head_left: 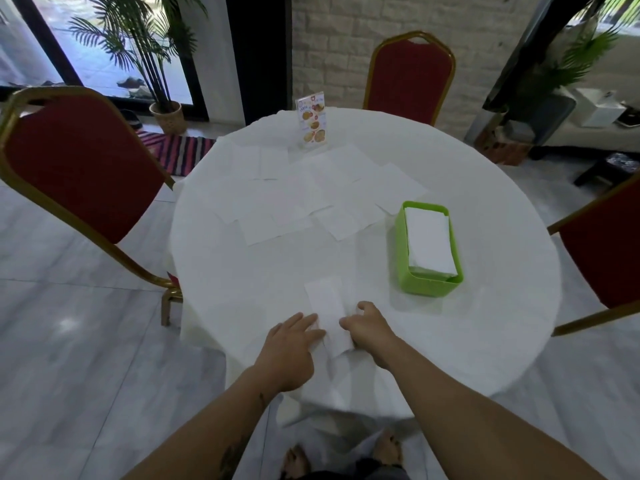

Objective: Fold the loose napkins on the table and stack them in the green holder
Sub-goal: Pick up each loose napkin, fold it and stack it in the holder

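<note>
A narrow folded white napkin (pixel 327 308) lies near the front edge of the round white table (pixel 485 237). My left hand (pixel 289 344) rests on its left side with the fingers stretched flat. My right hand (pixel 369 329) pinches the napkin's right edge with curled fingers. Several loose unfolded napkins (pixel 304 188) lie spread over the far middle of the table. To the right stands the green holder (pixel 420 287), holding a stack of folded napkins (pixel 429 242).
A menu card stand (pixel 311 120) is upright at the table's far edge. Red chairs with gold frames stand at the left (pixel 79 164), the back (pixel 408 77) and the right (pixel 602 244). My bare feet (pixel 343 457) show below the table.
</note>
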`<state>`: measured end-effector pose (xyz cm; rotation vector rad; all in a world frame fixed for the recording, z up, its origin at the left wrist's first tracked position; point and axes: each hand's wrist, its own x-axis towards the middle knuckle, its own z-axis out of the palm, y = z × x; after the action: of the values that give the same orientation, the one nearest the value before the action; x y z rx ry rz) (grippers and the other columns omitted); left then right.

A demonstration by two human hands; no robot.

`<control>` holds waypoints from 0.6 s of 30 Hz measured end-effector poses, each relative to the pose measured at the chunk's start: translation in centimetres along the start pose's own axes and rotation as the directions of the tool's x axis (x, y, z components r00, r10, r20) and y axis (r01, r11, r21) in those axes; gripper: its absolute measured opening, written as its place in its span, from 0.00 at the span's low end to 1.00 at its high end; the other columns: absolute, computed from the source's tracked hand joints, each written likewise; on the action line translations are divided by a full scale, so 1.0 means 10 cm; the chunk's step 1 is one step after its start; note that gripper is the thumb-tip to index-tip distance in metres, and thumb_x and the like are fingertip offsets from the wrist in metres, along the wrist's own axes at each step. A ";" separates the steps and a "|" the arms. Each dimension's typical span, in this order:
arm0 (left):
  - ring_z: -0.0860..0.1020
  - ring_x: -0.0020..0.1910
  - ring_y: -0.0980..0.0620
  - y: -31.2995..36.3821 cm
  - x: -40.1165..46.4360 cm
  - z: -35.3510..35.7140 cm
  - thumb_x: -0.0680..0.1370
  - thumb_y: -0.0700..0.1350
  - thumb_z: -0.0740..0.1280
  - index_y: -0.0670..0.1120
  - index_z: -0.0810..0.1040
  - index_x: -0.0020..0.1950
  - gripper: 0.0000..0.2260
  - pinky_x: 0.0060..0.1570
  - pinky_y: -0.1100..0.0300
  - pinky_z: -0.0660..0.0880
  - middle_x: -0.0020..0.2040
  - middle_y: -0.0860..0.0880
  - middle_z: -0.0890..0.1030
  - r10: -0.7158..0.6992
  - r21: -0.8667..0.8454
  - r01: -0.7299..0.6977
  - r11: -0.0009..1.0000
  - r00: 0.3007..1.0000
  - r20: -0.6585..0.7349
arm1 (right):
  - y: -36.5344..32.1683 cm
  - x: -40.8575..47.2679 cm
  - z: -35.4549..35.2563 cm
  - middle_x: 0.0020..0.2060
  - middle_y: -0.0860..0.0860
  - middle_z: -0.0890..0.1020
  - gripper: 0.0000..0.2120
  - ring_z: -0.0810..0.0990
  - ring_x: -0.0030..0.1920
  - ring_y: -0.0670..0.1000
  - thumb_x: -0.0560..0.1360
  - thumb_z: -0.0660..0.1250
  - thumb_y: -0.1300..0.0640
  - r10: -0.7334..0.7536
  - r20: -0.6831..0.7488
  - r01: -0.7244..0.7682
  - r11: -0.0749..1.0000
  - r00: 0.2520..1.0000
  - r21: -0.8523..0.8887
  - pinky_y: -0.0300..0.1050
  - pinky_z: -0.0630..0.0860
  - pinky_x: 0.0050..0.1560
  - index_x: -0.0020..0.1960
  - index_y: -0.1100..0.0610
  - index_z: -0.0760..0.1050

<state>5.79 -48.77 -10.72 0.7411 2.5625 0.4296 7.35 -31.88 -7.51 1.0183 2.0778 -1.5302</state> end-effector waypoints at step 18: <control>0.56 0.75 0.51 0.14 0.01 0.07 0.76 0.42 0.56 0.53 0.63 0.74 0.25 0.73 0.53 0.53 0.75 0.54 0.61 -0.093 -0.030 0.090 0.995 0.989 -0.119 | -0.02 0.14 -0.06 0.67 0.55 0.71 0.30 0.72 0.65 0.57 0.71 0.63 0.59 -0.156 -0.092 0.120 0.943 0.983 -0.312 0.46 0.72 0.58 0.73 0.56 0.63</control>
<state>6.65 -47.44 -10.76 0.6024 2.6859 0.4879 6.30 -30.93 -8.07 0.8789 2.4184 -1.1797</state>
